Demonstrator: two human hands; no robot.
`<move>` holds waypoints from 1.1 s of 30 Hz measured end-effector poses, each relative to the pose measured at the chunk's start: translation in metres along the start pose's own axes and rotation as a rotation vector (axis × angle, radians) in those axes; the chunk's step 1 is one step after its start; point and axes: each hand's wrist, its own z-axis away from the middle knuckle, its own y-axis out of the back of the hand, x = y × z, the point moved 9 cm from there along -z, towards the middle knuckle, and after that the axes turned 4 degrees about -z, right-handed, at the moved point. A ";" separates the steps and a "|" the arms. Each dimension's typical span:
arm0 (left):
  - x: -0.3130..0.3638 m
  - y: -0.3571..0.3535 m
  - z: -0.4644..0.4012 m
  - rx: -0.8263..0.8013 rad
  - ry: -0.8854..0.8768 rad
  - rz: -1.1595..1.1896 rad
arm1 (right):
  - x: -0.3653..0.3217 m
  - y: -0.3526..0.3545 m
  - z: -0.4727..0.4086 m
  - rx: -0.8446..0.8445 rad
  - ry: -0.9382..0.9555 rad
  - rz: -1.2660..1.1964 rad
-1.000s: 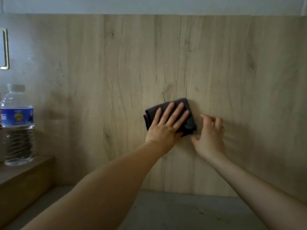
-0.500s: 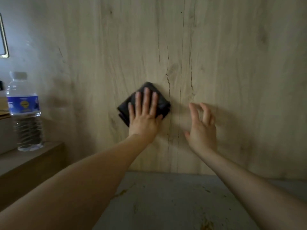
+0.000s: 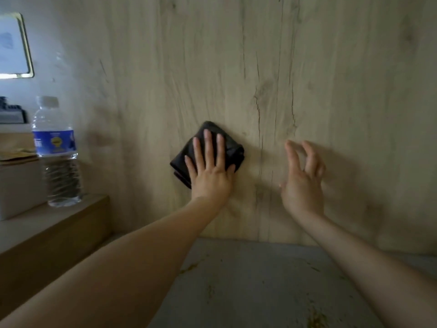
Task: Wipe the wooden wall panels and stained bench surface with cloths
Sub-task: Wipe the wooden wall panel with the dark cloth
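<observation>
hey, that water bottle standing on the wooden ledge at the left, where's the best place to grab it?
Wrap the fingers around the water bottle at its labelled middle, coming from the right. It stands upright on the ledge, with boxes to its left and the wall behind.

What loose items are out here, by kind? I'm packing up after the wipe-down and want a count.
Cloths: 1, the dark cloth under the left hand on the wall panel
Bottles: 1, the water bottle on the ledge
Boxes: 1, the box behind it
Total: 3
</observation>
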 end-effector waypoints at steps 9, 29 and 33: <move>-0.017 -0.013 0.023 0.170 -0.571 -0.364 | 0.001 0.005 0.003 -0.053 -0.020 0.005; -0.145 0.034 -0.013 0.129 0.633 0.395 | -0.074 -0.030 0.005 -0.064 0.078 0.015; -0.079 0.021 -0.007 0.033 0.251 0.249 | -0.084 -0.031 0.002 -0.079 0.115 0.064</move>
